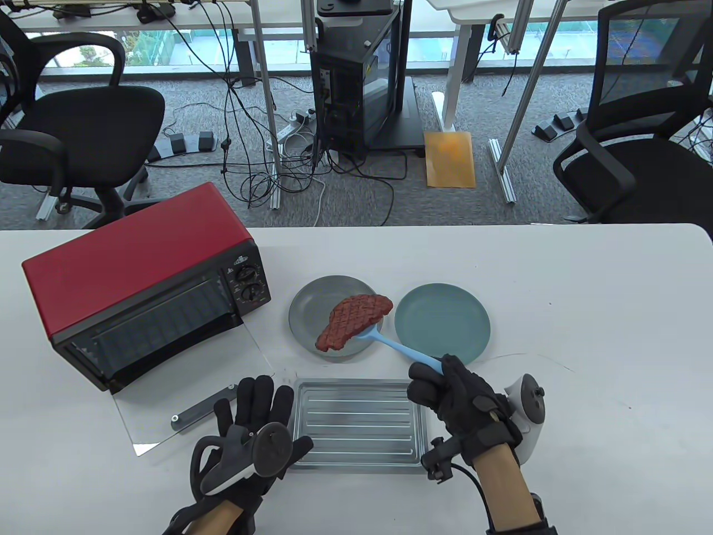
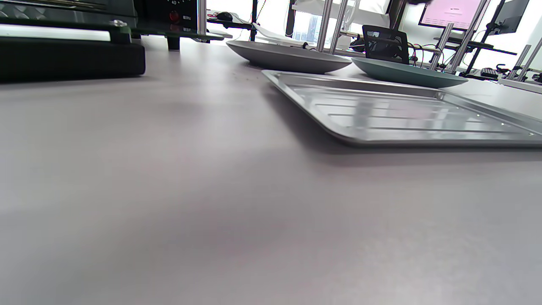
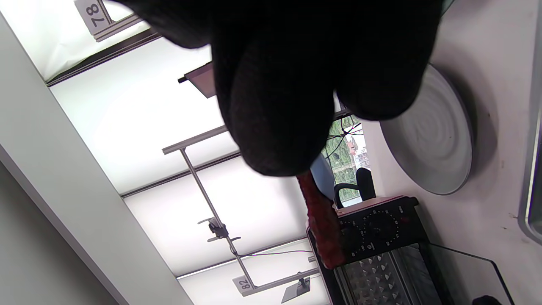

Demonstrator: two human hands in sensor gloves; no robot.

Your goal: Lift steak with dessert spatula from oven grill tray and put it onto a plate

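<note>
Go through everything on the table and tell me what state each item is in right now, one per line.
Oven: glass door open, lying flat.
Oven grill tray: bare, on the table.
Steak: on the spatula, above the grey plate.
Dessert spatula: held, carrying the steak.
Grey plate: nothing resting on it.
Teal plate: nothing on it.
Right hand: grip curled round the spatula handle.
Left hand: fingers straight, beside the tray.

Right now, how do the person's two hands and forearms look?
Both hands, left hand and right hand, wear black fabric sensor gloves. Each carries a white-and-grey rounded tracker on its back. A black cable runs along the right wrist. Forearms are bare, with dark sleeves lower.
</note>
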